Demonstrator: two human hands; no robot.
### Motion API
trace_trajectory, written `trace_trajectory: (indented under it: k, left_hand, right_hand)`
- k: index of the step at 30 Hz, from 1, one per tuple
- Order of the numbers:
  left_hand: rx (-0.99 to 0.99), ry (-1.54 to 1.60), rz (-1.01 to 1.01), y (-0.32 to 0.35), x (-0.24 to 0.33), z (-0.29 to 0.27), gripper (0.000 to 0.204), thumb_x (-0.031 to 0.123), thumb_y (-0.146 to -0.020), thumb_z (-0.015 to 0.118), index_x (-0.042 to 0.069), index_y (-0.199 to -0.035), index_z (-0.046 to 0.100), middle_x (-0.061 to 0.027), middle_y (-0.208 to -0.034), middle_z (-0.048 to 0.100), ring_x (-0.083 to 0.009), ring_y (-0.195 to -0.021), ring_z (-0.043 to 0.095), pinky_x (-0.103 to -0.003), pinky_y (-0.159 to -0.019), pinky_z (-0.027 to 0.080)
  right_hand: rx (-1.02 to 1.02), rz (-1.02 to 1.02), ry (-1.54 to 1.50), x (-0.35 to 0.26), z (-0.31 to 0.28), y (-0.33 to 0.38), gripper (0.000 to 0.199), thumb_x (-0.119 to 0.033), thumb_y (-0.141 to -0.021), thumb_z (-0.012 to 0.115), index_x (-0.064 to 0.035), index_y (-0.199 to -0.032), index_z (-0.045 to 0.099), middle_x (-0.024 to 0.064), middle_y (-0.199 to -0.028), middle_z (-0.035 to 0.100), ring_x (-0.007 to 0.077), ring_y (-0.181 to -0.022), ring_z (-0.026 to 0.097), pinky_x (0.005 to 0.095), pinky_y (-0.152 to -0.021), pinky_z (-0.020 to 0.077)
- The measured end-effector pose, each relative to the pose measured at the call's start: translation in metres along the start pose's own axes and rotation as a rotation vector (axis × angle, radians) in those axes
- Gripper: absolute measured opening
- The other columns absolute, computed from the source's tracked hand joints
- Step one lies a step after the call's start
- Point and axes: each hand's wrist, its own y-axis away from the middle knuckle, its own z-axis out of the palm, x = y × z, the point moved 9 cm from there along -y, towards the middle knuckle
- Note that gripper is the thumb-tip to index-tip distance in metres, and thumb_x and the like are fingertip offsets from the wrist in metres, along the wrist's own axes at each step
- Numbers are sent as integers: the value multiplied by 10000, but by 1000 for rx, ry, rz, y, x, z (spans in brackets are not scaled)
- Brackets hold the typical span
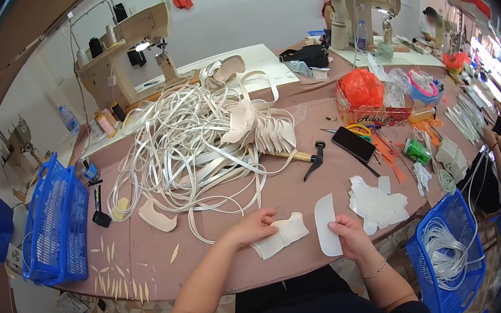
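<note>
At the desk's [226, 270] near edge:
Left hand [251, 225]: your grip is pinching the cream shaped piece [283, 234] at 6 o'clock.
Right hand [351, 236]: your grip is holding the white liner [326, 225].
Risk: loose strapping [193, 144] at 12 o'clock looks likely to snag and misalign the pieces.

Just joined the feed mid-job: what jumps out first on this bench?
A big tangle of white straps sprawls across the middle of the brown table. At the near edge, the left hand presses a cream cut piece, while the right hand holds a white curved piece. A blue basket stands far left.
</note>
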Motion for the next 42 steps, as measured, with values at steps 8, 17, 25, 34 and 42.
trace_trajectory:
  k: [8, 17, 25, 34, 42]
  left_hand:
    - [141, 580, 222, 23, 41, -4, 575, -56, -719, 632, -44, -1236, 379, -117, -1122, 545, -152, -960, 566, -257, -826, 472]
    - [281, 878, 345, 48, 44, 14, 574, -99, -746, 577, -24, -1260, 335, -118, -1184, 495, -163, -1065, 506, -280, -905, 426]
    - [331, 960, 406, 60, 49, 16, 568, -105, -749, 565, -24, -1261, 333, -117, -1167, 489, -163, -1059, 500, -273, -905, 423]
    - [312, 999, 429, 65, 52, 19, 544, -95, -765, 547, -22, -1260, 331, -119, -1180, 479, -162, -1069, 495, -270, -904, 422]
    - [317, 964, 451, 67, 51, 19, 538, -91, -753, 551, 11, -1244, 357, -104, -1165, 483, -170, -1075, 496, -286, -918, 420]
  right_hand:
    - [3, -54, -23, -7, 10, -6, 72, -55, -847, 548, -17, -908, 546, 53, -852, 601, 121, -740, 591, 261, -675, 500]
    - [-28, -163, -1, -8, 68, -15, 92, -47, -832, 579, -8, -902, 533, 55, -808, 597, 92, -702, 572, 227, -650, 485]
    - [-39, -321, 153, -14, 86, -11, 101, -59, -842, 579, 3, -904, 529, 38, -806, 588, 57, -707, 558, 189, -637, 467]
    - [-49, -309, 201, -11, 89, -8, 119, -62, -845, 576, 9, -923, 521, 34, -805, 586, 53, -705, 556, 187, -624, 465]
    - [-53, -328, 223, -10, 91, -7, 113, -62, -846, 574, 6, -922, 524, 32, -793, 588, 51, -684, 554, 186, -601, 464]
